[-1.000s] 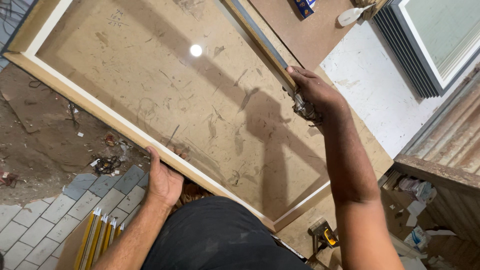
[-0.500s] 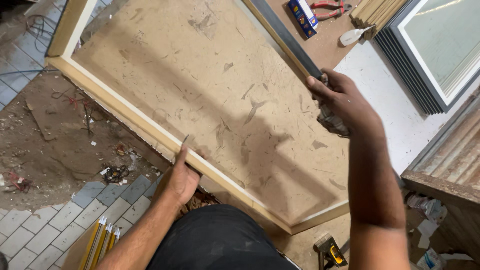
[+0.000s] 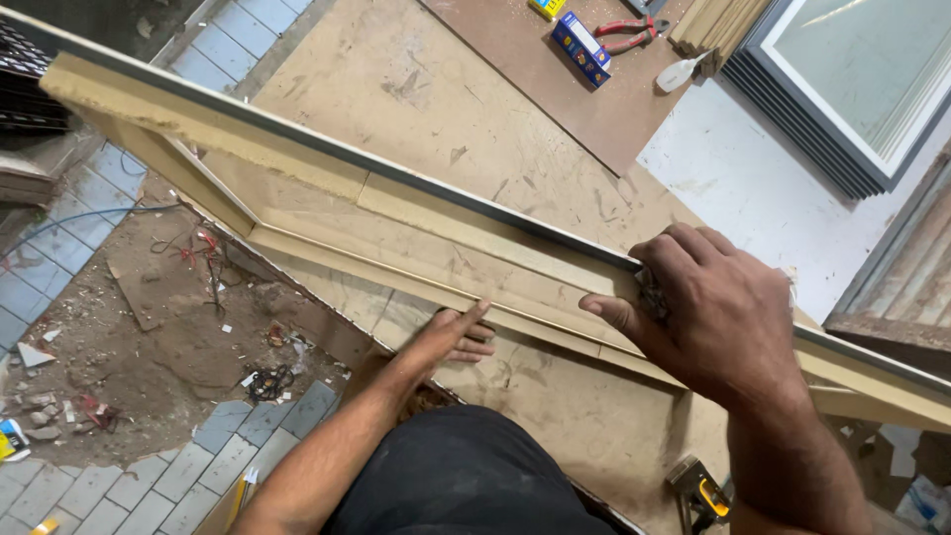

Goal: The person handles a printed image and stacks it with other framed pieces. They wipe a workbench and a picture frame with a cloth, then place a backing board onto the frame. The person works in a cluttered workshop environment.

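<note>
A large wooden frame point(image 3: 297, 168) with pale beige rails and a dark edge strip stands tilted up on its near rail over a dusty board table point(image 3: 436, 99). My right hand point(image 3: 718, 312) grips the raised far rail near its middle, fingers wrapped over the dark edge. My left hand point(image 3: 456, 332) presses flat, fingers spread, against the lower near rail point(image 3: 396, 277). The frame's left corner point(image 3: 248, 233) hangs beyond the table over the floor.
On the far brown board point(image 3: 555, 109) lie a blue box point(image 3: 580, 48), red-handled pliers point(image 3: 629, 32) and a white tool point(image 3: 684, 71). Stacked grey-framed glass panels point(image 3: 852, 89) lean at right. Dirt floor with wire scraps point(image 3: 198, 258) and grey pavers point(image 3: 129, 485) at left; a yellow tool point(image 3: 705, 492) below.
The frame lay flat on the table; now its far rail is lifted and swung toward me, standing nearly on edge. My right hand rose with it; my left stays on the near rail.
</note>
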Tool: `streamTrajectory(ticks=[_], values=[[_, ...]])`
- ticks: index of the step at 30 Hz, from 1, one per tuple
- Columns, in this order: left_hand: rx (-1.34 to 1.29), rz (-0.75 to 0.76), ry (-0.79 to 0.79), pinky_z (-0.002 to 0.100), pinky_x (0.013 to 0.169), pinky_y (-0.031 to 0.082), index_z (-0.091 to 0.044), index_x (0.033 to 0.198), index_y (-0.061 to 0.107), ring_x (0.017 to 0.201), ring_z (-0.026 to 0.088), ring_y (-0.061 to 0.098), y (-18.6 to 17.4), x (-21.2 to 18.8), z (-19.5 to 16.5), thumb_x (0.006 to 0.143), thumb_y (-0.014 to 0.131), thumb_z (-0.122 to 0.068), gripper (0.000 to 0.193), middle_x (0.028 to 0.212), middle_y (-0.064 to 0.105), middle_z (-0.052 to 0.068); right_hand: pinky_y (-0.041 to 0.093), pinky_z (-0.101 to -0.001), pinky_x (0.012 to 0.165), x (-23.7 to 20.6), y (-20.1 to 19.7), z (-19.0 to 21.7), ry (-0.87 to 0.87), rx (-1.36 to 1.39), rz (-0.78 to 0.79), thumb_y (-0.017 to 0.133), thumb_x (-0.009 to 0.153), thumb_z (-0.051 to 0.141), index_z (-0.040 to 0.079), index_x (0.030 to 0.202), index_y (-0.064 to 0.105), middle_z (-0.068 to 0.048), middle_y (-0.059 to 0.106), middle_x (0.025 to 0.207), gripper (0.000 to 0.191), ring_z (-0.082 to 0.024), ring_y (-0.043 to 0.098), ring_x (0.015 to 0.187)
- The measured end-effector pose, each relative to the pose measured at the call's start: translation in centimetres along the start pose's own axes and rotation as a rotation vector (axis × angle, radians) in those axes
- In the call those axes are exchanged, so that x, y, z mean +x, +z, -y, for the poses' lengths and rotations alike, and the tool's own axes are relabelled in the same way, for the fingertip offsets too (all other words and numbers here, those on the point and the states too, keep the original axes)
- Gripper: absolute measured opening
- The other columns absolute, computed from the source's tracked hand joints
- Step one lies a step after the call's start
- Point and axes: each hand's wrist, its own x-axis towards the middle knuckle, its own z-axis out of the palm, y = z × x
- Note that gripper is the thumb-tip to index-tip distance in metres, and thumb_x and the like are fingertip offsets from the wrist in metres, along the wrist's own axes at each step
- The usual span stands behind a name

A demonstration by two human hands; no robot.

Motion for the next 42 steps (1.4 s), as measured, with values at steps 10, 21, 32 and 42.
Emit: streamTrajectory(ticks=[10, 21, 32, 42], values=[[1.019, -0.096, 1.242, 0.039, 0.077, 0.054, -0.012, 0.101, 0.074, 0.082, 0.018, 0.067, 5.5, -22.4, -15.3, 0.093, 0.076, -0.045, 0.035, 0.084, 0.071, 0.004, 0.049, -0.0388, 0.056, -4.5, 0.2, 0.9, 0.045, 0.096, 0.026, 0.058, 0.099, 0.040, 0.010, 0.087, 0.072, -0.006, 0.066, 0.078, 0.035, -0.021, 0.061, 0.068], [1.624, -0.451, 1.270, 0.037, 0.063, 0.043, -0.017, 0.080, 0.071, 0.070, 0.018, 0.068, 11.1, -20.0, -22.6, 0.096, 0.073, -0.042, 0.030, 0.074, 0.071, -0.001, 0.057, -0.0276, 0.065, -9.8, -4.2, -4.0, 0.176, 0.212, -0.555, 0.053, 0.118, 0.026, 0.005, 0.097, 0.071, -0.010, 0.067, 0.089, 0.035, -0.018, 0.066, 0.081], [1.711, -0.453, 1.171, 0.036, 0.067, 0.044, -0.016, 0.087, 0.073, 0.072, 0.020, 0.067, 12.7, -20.4, -21.0, 0.097, 0.074, -0.039, 0.026, 0.077, 0.071, 0.000, 0.040, -0.0388, 0.048, -19.6, 0.1, -11.6, 0.522, 0.394, -0.283, 0.038, 0.116, 0.047, 0.006, 0.070, 0.056, -0.011, 0.050, 0.059, 0.064, -0.023, 0.046, 0.050], [1.716, -0.447, 1.220, 0.038, 0.067, 0.045, -0.015, 0.086, 0.074, 0.071, 0.022, 0.068, 13.1, -21.3, -20.0, 0.096, 0.073, -0.038, 0.025, 0.075, 0.071, 0.002, 0.038, -0.0374, 0.043, -17.6, -2.2, -7.9, 0.596, 0.154, -0.354, 0.044, 0.117, 0.038, 0.012, 0.064, 0.055, -0.004, 0.046, 0.051, 0.060, -0.018, 0.044, 0.042]])
